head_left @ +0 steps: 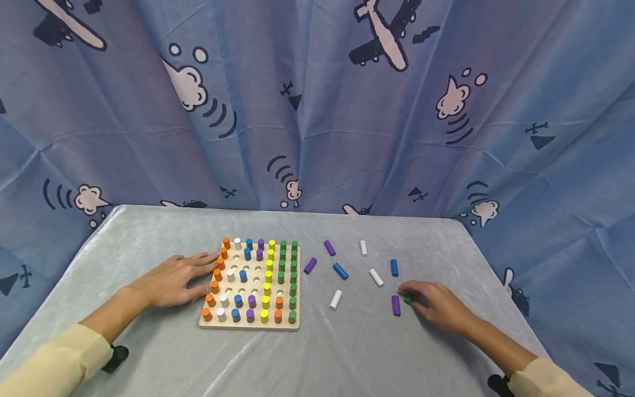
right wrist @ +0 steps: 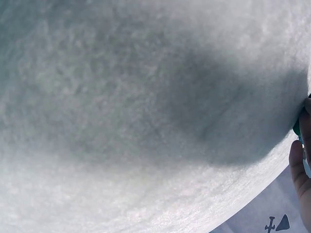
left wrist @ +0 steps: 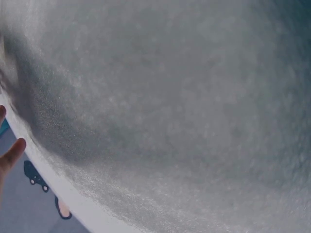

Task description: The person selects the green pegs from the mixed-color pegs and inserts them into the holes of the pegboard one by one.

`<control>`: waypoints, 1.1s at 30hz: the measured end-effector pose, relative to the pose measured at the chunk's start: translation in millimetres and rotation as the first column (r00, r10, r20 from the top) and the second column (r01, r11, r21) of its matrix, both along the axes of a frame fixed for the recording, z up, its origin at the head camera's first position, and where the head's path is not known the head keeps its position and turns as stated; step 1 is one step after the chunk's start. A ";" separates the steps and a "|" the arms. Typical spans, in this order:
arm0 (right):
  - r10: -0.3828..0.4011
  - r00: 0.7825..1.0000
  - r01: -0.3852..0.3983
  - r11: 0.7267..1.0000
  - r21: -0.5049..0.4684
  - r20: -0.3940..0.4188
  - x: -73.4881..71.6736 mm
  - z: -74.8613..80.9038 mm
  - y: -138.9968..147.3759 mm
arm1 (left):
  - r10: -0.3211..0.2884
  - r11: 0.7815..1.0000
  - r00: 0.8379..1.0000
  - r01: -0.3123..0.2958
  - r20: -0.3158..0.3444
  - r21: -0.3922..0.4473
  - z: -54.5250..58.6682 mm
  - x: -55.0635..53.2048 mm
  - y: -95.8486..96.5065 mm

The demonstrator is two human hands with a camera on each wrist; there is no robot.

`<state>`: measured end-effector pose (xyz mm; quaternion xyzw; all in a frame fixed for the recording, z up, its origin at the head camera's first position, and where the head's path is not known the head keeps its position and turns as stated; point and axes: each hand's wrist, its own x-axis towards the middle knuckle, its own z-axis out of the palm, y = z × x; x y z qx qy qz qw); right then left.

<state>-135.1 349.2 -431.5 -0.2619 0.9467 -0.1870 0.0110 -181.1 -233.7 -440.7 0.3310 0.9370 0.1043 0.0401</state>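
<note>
A wooden pegboard point(head_left: 248, 325) lies on the table with rows of orange, white, blue, purple, yellow and green pegs standing in it; some holes show bare. My left hand point(head_left: 171, 280) rests at its left edge, fingers extended and fingertips right at the orange pegs. In the left wrist view only some fingers point(left wrist: 13, 154) show at the left border. To the right of the board, my right hand point(head_left: 439, 303) pinches a green peg point(head_left: 408, 299) low over the table. The green peg point(right wrist: 296, 128) partly shows beside the fingers in the right wrist view.
Loose pegs lie between board and right hand: purple ones point(head_left: 310, 266), white ones point(head_left: 335, 299) and blue ones point(head_left: 340, 271). One purple peg point(head_left: 396, 305) is just left of the right hand. A blue patterned curtain point(head_left: 317, 110) hangs behind the grey-covered table point(head_left: 347, 358).
</note>
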 end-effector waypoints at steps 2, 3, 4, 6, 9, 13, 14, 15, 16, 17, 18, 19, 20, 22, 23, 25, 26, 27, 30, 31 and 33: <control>-0.003 1.000 0.003 1.000 0.004 0.001 -0.4 -0.2 -0.4 | 0.001 1.000 1.000 -0.001 -0.001 0.000 -0.4 0.0 0.1; -0.003 1.000 0.003 1.000 0.007 -0.001 -0.5 -0.3 -0.7 | 0.002 1.000 1.000 -0.002 -0.001 -0.001 -0.7 -0.1 0.1; -0.003 1.000 0.003 1.000 0.008 -0.005 -0.7 -0.6 -1.0 | 0.002 1.000 1.000 -0.002 -0.001 -0.001 -0.8 -0.2 0.2; -0.002 1.000 0.002 1.000 0.016 -0.020 -0.8 -0.7 -2.0 | 0.004 1.000 1.000 -0.004 0.001 0.000 -0.9 -0.2 0.4; 0.005 0.999 -0.004 1.000 0.021 -0.053 -2.1 -1.5 -3.4 | 0.004 1.000 1.000 -0.004 0.005 -0.002 -0.4 0.0 0.7; 0.019 0.996 -0.018 1.000 0.019 -0.089 -4.4 -2.8 -4.0 | 0.001 1.000 1.000 -0.001 0.005 -0.003 0.5 0.3 1.2; 0.022 0.995 -0.021 1.000 0.018 -0.101 -5.2 -3.0 -4.1 | 0.000 1.000 1.000 0.000 0.006 -0.004 0.8 0.4 1.4; 0.018 0.994 -0.016 1.000 0.022 -0.104 -5.8 -3.0 -4.5 | 0.000 1.000 1.000 0.000 0.006 -0.004 1.1 0.6 1.7; 0.016 0.994 -0.014 1.000 0.020 -0.109 -6.6 -3.1 -4.7 | 0.000 1.000 1.000 0.000 0.007 -0.006 1.2 0.6 1.8; 0.012 0.993 -0.010 1.000 0.020 -0.115 -7.5 -2.8 -5.2 | 0.000 1.000 1.000 0.000 0.009 -0.008 1.3 0.6 1.9; 0.007 0.992 -0.004 1.000 0.023 -0.123 -8.3 -2.3 -6.1 | -0.001 1.000 1.000 0.001 0.009 -0.010 1.4 0.5 2.0; 0.003 0.991 0.000 1.000 0.025 -0.133 -9.1 -1.6 -7.0 | -0.001 1.000 1.000 0.001 0.011 -0.013 1.5 0.4 2.0; 0.002 0.990 0.002 1.000 0.027 -0.144 -9.9 -0.5 -8.0 | -0.001 1.000 1.000 0.001 0.013 -0.015 1.5 0.3 2.0; 0.006 0.987 -0.002 1.000 0.029 -0.162 -11.0 1.6 -10.5 | -0.002 1.000 1.000 0.003 0.015 -0.019 1.4 0.1 1.7; 0.010 0.986 -0.005 1.000 0.030 -0.169 -11.5 2.8 -12.3 | -0.003 1.000 1.000 0.003 0.014 -0.020 1.2 -0.1 1.6; 0.019 0.984 -0.013 0.999 0.035 -0.179 -12.8 5.2 -16.5 | -0.004 1.000 1.000 0.005 0.012 -0.020 0.7 -0.3 1.2; 0.022 0.984 -0.016 0.999 0.036 -0.178 -13.5 6.5 -18.9 | -0.005 1.000 1.000 0.005 0.010 -0.019 0.4 -0.4 1.0; 0.021 0.985 -0.014 0.999 0.039 -0.174 -14.4 7.7 -21.8 | -0.006 1.000 1.000 0.006 0.008 -0.019 0.1 -0.5 0.9; 0.017 0.986 -0.010 0.999 0.044 -0.167 -18.0 11.7 -31.9 | -0.008 1.000 1.000 0.008 0.000 -0.014 -0.2 -0.4 0.6; 0.015 0.987 -0.008 0.999 0.042 -0.161 -19.3 13.0 -35.7 | -0.009 1.000 1.000 0.009 -0.001 -0.013 -0.2 -0.3 0.6; 0.017 0.987 -0.010 0.999 0.043 -0.159 -21.9 15.7 -43.6 | -0.010 1.000 1.000 0.010 -0.003 -0.009 -0.1 0.0 0.6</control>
